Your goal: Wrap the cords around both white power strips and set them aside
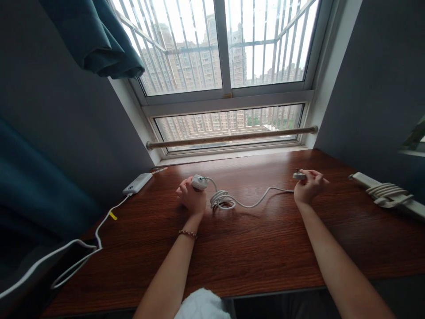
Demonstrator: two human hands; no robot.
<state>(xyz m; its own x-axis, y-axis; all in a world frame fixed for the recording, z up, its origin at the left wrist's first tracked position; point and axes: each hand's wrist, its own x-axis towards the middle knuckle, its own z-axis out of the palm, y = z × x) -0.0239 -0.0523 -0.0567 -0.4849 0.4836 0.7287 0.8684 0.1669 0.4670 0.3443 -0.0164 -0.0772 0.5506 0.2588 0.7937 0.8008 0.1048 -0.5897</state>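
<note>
My left hand (191,196) is closed around a small white block (199,181), which looks like the socket end of an extension cord. Prongs point up from the white plug (299,176) that my right hand (309,185) grips by its body. Between the hands runs a white cord (257,205), leaving the block, lying in loose coils on the table beside my left hand, then stretching to my right hand. Both hands are just above the brown wooden table (252,252). The fingers hide part of the block and the plug.
At the left table edge lies a white power strip (138,183) with a cable (99,226) bearing a yellow tag. A long white bar (392,191) wrapped in cord rests at the right. Beyond the table is a window with a rail (232,138); blue curtains (106,48) hang left.
</note>
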